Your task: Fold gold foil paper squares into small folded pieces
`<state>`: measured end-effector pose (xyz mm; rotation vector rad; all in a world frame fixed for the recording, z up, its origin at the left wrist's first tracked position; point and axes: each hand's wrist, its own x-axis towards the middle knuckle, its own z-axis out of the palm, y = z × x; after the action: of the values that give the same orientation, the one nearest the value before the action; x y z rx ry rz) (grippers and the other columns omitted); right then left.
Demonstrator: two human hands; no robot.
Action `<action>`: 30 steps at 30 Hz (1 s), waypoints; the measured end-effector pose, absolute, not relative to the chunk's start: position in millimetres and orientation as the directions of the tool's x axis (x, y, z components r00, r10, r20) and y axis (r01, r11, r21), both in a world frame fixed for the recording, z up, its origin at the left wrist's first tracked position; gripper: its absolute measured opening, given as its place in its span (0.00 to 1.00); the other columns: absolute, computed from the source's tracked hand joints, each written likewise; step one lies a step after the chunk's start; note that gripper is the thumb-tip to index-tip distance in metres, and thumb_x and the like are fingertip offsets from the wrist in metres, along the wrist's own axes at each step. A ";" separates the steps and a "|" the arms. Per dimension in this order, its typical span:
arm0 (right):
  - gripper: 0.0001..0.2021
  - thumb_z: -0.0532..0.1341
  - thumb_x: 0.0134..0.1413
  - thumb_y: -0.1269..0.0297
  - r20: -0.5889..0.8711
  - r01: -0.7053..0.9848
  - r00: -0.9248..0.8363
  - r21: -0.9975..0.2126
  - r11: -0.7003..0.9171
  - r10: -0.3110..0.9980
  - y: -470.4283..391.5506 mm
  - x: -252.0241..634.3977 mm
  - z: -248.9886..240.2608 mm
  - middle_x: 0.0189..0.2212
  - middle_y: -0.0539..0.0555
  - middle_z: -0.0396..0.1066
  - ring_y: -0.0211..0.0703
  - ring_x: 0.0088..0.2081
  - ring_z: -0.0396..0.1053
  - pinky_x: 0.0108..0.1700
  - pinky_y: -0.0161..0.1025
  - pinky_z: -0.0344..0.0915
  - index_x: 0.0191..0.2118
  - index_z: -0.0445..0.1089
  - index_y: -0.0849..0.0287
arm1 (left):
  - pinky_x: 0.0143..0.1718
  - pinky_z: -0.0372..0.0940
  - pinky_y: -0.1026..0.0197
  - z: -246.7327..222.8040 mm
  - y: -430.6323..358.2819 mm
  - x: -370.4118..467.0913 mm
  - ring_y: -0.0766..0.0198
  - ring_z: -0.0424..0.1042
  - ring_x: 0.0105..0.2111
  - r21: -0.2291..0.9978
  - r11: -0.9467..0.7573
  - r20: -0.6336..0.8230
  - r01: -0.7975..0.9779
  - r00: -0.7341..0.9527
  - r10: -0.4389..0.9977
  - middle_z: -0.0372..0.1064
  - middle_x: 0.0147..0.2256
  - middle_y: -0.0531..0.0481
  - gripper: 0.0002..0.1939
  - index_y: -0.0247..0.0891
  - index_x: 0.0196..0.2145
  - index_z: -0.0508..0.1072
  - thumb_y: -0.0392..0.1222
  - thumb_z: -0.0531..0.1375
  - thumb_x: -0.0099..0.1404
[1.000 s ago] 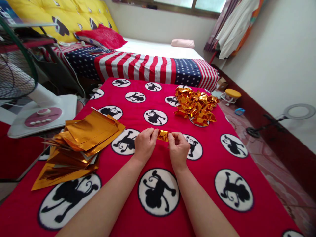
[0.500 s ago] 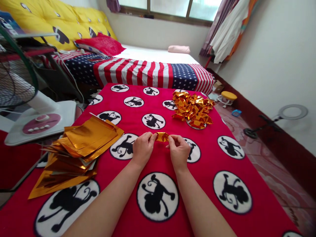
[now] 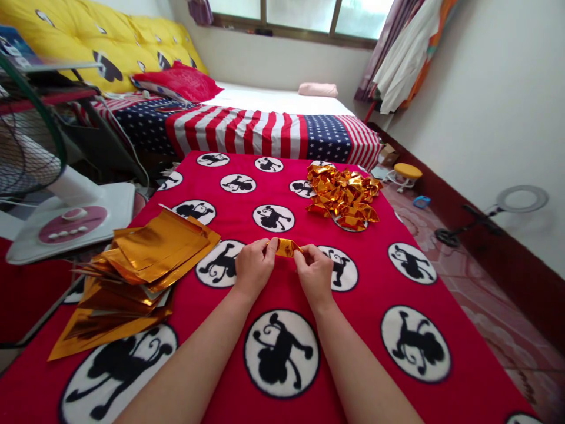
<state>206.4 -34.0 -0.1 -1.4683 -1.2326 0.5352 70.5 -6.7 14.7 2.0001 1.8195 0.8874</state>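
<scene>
Between my two hands is a small folded piece of gold foil paper (image 3: 286,247), held just over the red cloth. My left hand (image 3: 255,266) pinches its left end between thumb and fingers. On the other side, my right hand (image 3: 315,274) grips the right end the same way. A stack of flat gold foil sheets (image 3: 163,247) lies to the left, its layers fanned unevenly. Beyond my right hand sits a heap of folded gold foil pieces (image 3: 344,191).
A red cloth (image 3: 348,341) with black monkey figures in white circles covers the surface. A white fan base (image 3: 110,200) stands at the left edge. Farther back is a bed (image 3: 273,132) with a flag-patterned cover. A yellow stool (image 3: 406,172) is on the floor at right.
My right hand has shifted slightly left, its fingers now closer in on the foil's right end. The stack and the heap look unchanged.
</scene>
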 end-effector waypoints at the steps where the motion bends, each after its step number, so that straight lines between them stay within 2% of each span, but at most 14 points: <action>1: 0.08 0.59 0.53 0.63 0.308 0.436 0.347 -0.889 0.139 0.886 -34.3 206.3 0.3 0.19 0.47 0.68 0.36 0.21 0.63 0.26 0.33 0.58 0.26 0.69 0.58 | 0.27 0.45 0.60 14.8 -6.7 70.5 0.64 0.65 0.25 0.592 -0.155 0.243 0.791 0.008 0.970 0.72 0.24 0.47 0.24 0.39 0.23 0.69 0.52 0.48 0.70; 5: 0.12 0.57 0.56 0.63 0.345 0.555 0.304 -0.822 0.129 0.888 -35.0 206.6 2.5 0.17 0.46 0.63 0.34 0.21 0.59 0.26 0.33 0.53 0.23 0.67 0.58 | 0.27 0.44 0.60 15.6 -7.3 70.9 0.63 0.67 0.25 0.570 -0.174 0.250 0.803 0.033 0.968 0.73 0.25 0.47 0.24 0.39 0.23 0.71 0.53 0.48 0.70; 10: 0.15 0.55 0.60 0.63 0.368 0.596 0.267 -0.789 0.147 0.891 -37.1 207.4 3.4 0.17 0.45 0.59 0.34 0.21 0.57 0.27 0.34 0.51 0.22 0.65 0.58 | 0.27 0.45 0.60 17.3 -7.4 70.9 0.63 0.66 0.25 0.540 -0.143 0.254 0.829 0.001 0.967 0.72 0.24 0.47 0.24 0.39 0.22 0.69 0.54 0.49 0.69; 19: 0.14 0.56 0.61 0.61 0.378 0.551 0.319 -0.820 0.155 0.869 -35.0 206.1 -1.0 0.19 0.46 0.64 0.35 0.22 0.59 0.28 0.33 0.54 0.25 0.68 0.59 | 0.28 0.45 0.60 14.7 -7.7 71.1 0.65 0.64 0.25 0.523 -0.186 0.285 0.832 0.035 0.958 0.70 0.24 0.49 0.20 0.38 0.22 0.67 0.48 0.50 0.70; 24: 0.11 0.59 0.59 0.58 0.378 0.465 0.370 -0.866 0.183 0.848 -35.3 210.2 -0.2 0.25 0.50 0.72 0.38 0.26 0.68 0.32 0.34 0.62 0.31 0.72 0.59 | 0.27 0.44 0.61 15.9 -7.5 69.9 0.66 0.63 0.25 0.558 -0.186 0.277 0.809 0.029 0.960 0.69 0.24 0.50 0.22 0.38 0.22 0.66 0.52 0.49 0.70; 30: 0.11 0.60 0.57 0.57 0.388 0.464 0.513 -0.876 0.133 0.766 -13.8 248.9 -6.9 0.27 0.52 0.74 0.40 0.26 0.69 0.30 0.35 0.65 0.34 0.74 0.59 | 0.27 0.43 0.61 17.1 -8.3 67.8 0.65 0.64 0.26 0.569 -0.181 0.230 0.802 0.056 0.972 0.69 0.24 0.50 0.24 0.39 0.24 0.68 0.56 0.47 0.70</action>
<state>248.9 -13.8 -6.9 -1.5075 -1.1120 0.3027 67.8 -8.3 17.1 2.0495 1.7933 0.8338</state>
